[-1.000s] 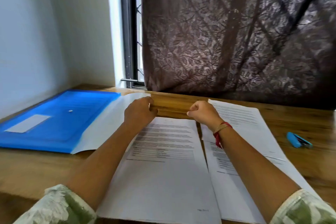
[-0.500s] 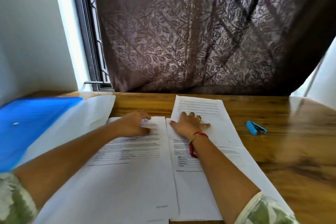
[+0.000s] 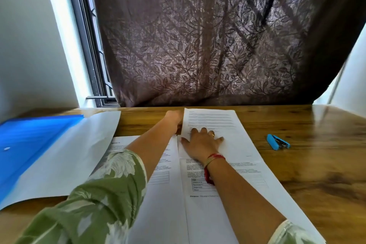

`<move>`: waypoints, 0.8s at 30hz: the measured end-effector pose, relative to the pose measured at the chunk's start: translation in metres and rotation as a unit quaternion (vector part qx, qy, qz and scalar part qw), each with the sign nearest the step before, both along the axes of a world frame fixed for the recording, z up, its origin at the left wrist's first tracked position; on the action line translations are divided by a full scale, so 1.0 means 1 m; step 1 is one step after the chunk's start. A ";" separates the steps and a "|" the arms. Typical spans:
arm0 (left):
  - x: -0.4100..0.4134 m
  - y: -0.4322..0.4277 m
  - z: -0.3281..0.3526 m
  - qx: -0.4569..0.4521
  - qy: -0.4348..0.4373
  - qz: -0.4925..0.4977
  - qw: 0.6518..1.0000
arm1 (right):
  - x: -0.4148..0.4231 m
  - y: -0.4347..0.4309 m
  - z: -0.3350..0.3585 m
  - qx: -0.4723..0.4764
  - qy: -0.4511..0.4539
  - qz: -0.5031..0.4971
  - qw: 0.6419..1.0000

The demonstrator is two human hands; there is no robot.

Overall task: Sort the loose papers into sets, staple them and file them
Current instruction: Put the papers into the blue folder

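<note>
On the desk (image 3: 326, 174) the far sheet (image 3: 214, 122) lies straight ahead, its long axis running away from the person. The right hand (image 3: 200, 141) presses it flat, fingers spread. The left hand (image 3: 175, 120) meets its left edge, grip hidden. The stapler (image 3: 278, 141) lies rightward.

Single head-worn wide-angle view; it's sitting above the near edge of the table (image 3: 326, 164), facing forward and down toward the far edge; the left sleeve (image 3: 95, 200) and right sleeve (image 3: 293, 233) are filling the bottom corners at close range; the far edge is crossing mid-frame; the curtain (image 3: 208, 45) and window frame (image 3: 87, 45) are taking the upper half, bowing from the lens; the blue folder (image 3: 29, 144) at the left edge and the stapler (image 3: 278, 141) toward the right are both fitting in shot.
</note>
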State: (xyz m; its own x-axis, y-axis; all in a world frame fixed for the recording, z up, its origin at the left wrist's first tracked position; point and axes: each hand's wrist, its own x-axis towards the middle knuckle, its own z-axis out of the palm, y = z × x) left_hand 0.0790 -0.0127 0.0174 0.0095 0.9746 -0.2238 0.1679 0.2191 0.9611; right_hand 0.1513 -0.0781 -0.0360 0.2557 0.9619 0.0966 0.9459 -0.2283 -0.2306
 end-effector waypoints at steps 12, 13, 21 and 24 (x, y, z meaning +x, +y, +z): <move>-0.006 0.052 -0.017 -0.056 0.033 -0.067 0.996 | 0.006 0.009 -0.005 0.038 0.044 0.004 0.998; -0.005 0.056 -0.019 -0.031 0.054 -0.071 0.996 | 0.006 0.009 -0.005 0.058 0.062 -0.004 0.996; -0.036 0.035 0.026 0.142 -0.095 -0.079 0.982 | 0.030 0.001 0.023 0.318 0.193 -0.092 0.924; -0.065 0.022 0.054 0.170 -0.117 -0.064 0.976 | 0.038 -0.005 0.038 0.373 0.307 -0.064 0.873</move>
State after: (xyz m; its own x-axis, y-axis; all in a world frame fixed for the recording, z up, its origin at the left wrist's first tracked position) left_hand 0.0139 0.0093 0.0714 0.1489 0.9796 0.1353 -0.0603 -0.1276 0.9900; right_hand 0.1897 -0.0829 0.0015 0.5800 0.6496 0.4914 0.5699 0.1075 -0.8147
